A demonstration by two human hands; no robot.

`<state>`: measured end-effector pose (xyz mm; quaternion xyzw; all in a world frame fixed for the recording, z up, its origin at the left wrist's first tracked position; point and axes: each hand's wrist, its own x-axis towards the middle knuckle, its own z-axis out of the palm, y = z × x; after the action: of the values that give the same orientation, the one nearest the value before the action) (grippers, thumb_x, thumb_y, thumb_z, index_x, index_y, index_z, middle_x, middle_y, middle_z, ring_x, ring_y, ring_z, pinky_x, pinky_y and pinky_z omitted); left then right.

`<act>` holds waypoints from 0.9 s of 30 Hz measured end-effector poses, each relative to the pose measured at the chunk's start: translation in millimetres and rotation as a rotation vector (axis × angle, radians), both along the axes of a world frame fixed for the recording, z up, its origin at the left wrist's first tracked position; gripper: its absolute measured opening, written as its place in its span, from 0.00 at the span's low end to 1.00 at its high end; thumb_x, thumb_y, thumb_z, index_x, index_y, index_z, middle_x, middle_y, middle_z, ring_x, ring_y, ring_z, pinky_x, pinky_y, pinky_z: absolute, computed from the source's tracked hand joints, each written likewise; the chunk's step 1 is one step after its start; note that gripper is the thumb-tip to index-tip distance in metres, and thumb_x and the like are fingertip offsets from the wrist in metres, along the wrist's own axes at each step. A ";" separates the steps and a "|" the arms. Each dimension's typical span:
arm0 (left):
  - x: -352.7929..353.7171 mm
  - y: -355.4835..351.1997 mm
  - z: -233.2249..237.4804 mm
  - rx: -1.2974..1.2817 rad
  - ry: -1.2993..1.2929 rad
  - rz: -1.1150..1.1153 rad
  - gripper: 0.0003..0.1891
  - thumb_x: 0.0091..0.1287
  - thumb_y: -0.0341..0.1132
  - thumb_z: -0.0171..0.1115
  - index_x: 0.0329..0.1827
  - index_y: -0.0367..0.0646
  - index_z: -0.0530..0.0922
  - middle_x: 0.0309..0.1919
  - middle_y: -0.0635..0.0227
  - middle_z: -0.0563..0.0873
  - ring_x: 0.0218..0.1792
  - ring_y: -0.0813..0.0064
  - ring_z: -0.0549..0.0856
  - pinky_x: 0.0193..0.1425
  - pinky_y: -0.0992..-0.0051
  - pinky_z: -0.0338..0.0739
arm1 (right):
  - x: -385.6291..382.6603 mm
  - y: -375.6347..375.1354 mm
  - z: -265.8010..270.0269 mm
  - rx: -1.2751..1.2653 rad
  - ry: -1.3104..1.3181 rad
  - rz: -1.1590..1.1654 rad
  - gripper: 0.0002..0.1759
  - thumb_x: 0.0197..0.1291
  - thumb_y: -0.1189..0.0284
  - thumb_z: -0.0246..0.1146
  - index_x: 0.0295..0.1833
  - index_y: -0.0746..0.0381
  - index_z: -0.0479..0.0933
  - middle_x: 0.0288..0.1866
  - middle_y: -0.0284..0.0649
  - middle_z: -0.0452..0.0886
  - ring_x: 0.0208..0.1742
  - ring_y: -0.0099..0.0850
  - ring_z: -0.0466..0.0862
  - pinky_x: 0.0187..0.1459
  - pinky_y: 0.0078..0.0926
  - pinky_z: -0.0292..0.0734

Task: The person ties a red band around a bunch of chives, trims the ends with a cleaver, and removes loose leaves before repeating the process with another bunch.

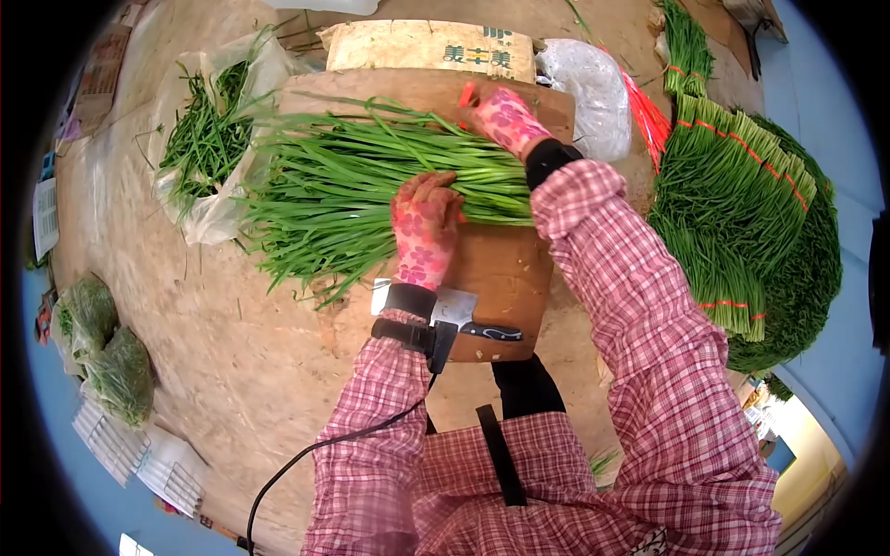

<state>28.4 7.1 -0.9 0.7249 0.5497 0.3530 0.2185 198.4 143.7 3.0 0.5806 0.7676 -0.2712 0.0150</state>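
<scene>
A large loose bundle of garlic chives [334,185] lies across a brown wooden board [505,269], its leafy tips fanning out to the left. My left hand [426,232], in a pink flowered glove with bare fingertips, presses down with curled fingers on the middle of the bundle. Above the stem end, my right hand [508,119], gloved alike, pinches a red tie strip [466,94]. A bit of red also shows by my left fingertips. On the board's near part rests a knife [459,306] with a black handle, partly hidden behind my left wrist.
Tied chive bundles [732,185] are piled at the right. Red strips [646,116] lie beside a clear plastic bag [584,93]. Behind the board is a printed carton [426,46]. At the left sit an open bag [209,222] with loose greens and filled plastic bags [120,375].
</scene>
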 end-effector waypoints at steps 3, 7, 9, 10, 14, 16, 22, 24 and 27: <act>1.5 -2.8 -0.1 0.000 -0.010 0.013 0.08 0.53 0.25 0.71 0.33 0.45 0.81 0.46 0.68 0.88 0.51 0.59 0.84 0.58 0.60 0.76 | -28.4 17.2 -23.8 -0.063 -0.018 -0.189 0.18 0.67 0.60 0.55 0.37 0.61 0.84 0.33 0.48 0.85 0.38 0.45 0.86 0.42 0.40 0.80; 0.1 -6.7 -5.4 -0.029 -0.034 -0.001 0.04 0.56 0.29 0.69 0.32 0.46 0.81 0.49 0.72 0.88 0.55 0.61 0.81 0.58 0.59 0.70 | -32.7 15.4 -16.0 -0.157 0.122 -0.179 0.14 0.66 0.65 0.55 0.37 0.60 0.83 0.32 0.49 0.84 0.36 0.47 0.85 0.40 0.37 0.79; -0.5 -7.0 -6.7 -0.037 -0.029 0.009 0.04 0.56 0.29 0.69 0.32 0.46 0.81 0.49 0.72 0.88 0.55 0.62 0.81 0.58 0.60 0.71 | -35.6 3.6 -4.3 -0.082 0.132 -0.138 0.12 0.62 0.64 0.60 0.37 0.61 0.83 0.31 0.51 0.84 0.36 0.48 0.85 0.38 0.39 0.79; -0.2 -6.4 -5.0 -0.042 -0.027 0.014 0.04 0.56 0.29 0.69 0.32 0.46 0.81 0.49 0.73 0.88 0.55 0.62 0.81 0.58 0.60 0.71 | -38.0 -4.5 9.4 -0.046 0.137 -0.117 0.12 0.61 0.63 0.63 0.37 0.62 0.83 0.30 0.52 0.84 0.35 0.49 0.85 0.37 0.40 0.78; 3.1 -5.2 -2.3 -0.049 -0.049 0.074 0.06 0.54 0.27 0.69 0.34 0.45 0.81 0.44 0.66 0.88 0.50 0.59 0.83 0.57 0.59 0.73 | -36.6 -59.5 32.4 0.196 0.082 0.079 0.08 0.59 0.69 0.62 0.37 0.62 0.81 0.33 0.50 0.82 0.39 0.51 0.82 0.39 0.45 0.77; 5.1 -5.0 -0.5 -0.079 -0.095 0.093 0.06 0.54 0.27 0.68 0.34 0.45 0.82 0.42 0.64 0.87 0.48 0.58 0.83 0.56 0.59 0.73 | -40.3 -88.2 34.8 0.306 0.218 -0.060 0.06 0.59 0.71 0.62 0.36 0.62 0.79 0.34 0.49 0.81 0.40 0.50 0.81 0.40 0.45 0.76; -2.6 9.7 20.9 0.041 -0.059 -0.023 0.08 0.51 0.25 0.66 0.33 0.45 0.82 0.41 0.65 0.87 0.47 0.56 0.82 0.53 0.59 0.74 | -38.3 -105.6 9.2 0.454 0.419 -0.372 0.04 0.52 0.77 0.66 0.35 0.63 0.80 0.36 0.47 0.80 0.42 0.51 0.80 0.43 0.45 0.73; -2.1 10.5 34.7 0.053 0.053 0.005 0.08 0.50 0.24 0.65 0.33 0.45 0.82 0.39 0.66 0.85 0.44 0.56 0.81 0.48 0.58 0.74 | -33.9 -108.0 8.7 0.441 0.437 -0.378 0.05 0.52 0.77 0.66 0.36 0.63 0.81 0.37 0.47 0.80 0.43 0.50 0.80 0.43 0.45 0.73; 4.2 17.2 43.6 -0.070 0.137 0.007 0.06 0.53 0.26 0.65 0.32 0.47 0.83 0.34 0.66 0.83 0.43 0.57 0.81 0.45 0.60 0.75 | -30.6 -103.6 10.2 0.370 0.477 -0.421 0.04 0.55 0.76 0.65 0.37 0.62 0.81 0.37 0.46 0.80 0.43 0.50 0.79 0.44 0.45 0.74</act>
<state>32.6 24.3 42.7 0.7373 0.5780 0.2836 0.2043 167.8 40.1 13.1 0.6391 0.6493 -0.2527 -0.3256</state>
